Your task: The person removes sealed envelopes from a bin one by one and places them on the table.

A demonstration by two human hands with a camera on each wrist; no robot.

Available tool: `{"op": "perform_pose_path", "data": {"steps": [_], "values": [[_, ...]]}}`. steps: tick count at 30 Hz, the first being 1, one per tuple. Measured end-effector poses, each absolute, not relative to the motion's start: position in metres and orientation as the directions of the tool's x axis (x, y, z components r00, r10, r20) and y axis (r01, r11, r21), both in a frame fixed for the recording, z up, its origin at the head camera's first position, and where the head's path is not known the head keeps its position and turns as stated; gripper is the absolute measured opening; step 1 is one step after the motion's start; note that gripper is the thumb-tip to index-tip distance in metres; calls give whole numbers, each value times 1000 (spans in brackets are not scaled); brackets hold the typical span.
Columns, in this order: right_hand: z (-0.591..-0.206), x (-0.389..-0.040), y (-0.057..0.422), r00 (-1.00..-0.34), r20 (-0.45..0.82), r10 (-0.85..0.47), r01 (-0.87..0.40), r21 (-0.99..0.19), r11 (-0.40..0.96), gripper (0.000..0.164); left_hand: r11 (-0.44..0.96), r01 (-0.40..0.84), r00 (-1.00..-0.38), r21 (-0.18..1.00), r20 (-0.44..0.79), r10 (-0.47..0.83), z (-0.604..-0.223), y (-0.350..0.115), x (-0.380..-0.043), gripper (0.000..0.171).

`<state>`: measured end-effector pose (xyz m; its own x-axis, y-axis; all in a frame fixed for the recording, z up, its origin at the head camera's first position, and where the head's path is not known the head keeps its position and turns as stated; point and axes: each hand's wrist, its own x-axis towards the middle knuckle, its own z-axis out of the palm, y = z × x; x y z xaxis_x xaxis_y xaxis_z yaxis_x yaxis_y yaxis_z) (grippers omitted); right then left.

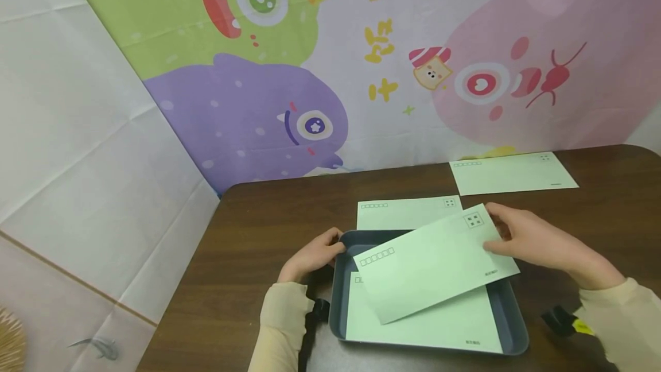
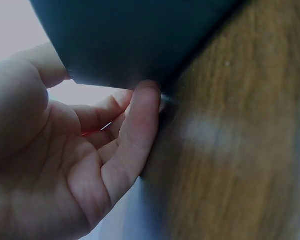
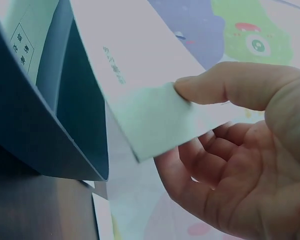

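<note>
My right hand (image 1: 537,240) pinches a pale green envelope (image 1: 434,266) by its right end, thumb on top and fingers beneath. That envelope slants over the dark blue-grey tray (image 1: 338,309), its printed boxes toward the upper left. Under it a second envelope (image 1: 423,332) lies in the tray, partly covered. At the tray's far left corner my left hand (image 1: 314,256) grips the rim. The left wrist view shows the thumb and fingers of the left hand (image 2: 90,145) around the tray's corner (image 2: 120,55). In the right wrist view the envelope's corner (image 3: 150,125) sticks out past the thumb.
Another envelope (image 1: 403,211) lies just behind the tray, partly hidden by it. One more envelope (image 1: 513,174) rests at the back right edge of the brown wooden table (image 1: 279,211). A cartoon-printed cloth (image 1: 392,125) hangs behind the table, and a white panel (image 1: 103,131) stands to the left.
</note>
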<state>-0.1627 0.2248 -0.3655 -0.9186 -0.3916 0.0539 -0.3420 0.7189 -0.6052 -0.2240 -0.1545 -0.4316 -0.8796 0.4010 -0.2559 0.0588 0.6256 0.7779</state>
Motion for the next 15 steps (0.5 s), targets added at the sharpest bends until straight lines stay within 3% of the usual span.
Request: {"op": "perform_pose_path", "data": {"steps": [5, 9, 15], "values": [[-365, -163, 227, -915, 52, -401, -340, -636, 693, 36, 622, 66, -878, 780, -251, 407, -431, -154, -225, 19], [-366, -165, 229, -910, 41, -414, -330, -677, 658, 49, 624, 68, -878, 779, -250, 408, -432, -154, -225, 20], [-368, -166, 231, -898, 105, -427, -371, -702, 608, 40, 621, 63, -878, 781, -252, 407, -433, -154, -224, 19]]}}
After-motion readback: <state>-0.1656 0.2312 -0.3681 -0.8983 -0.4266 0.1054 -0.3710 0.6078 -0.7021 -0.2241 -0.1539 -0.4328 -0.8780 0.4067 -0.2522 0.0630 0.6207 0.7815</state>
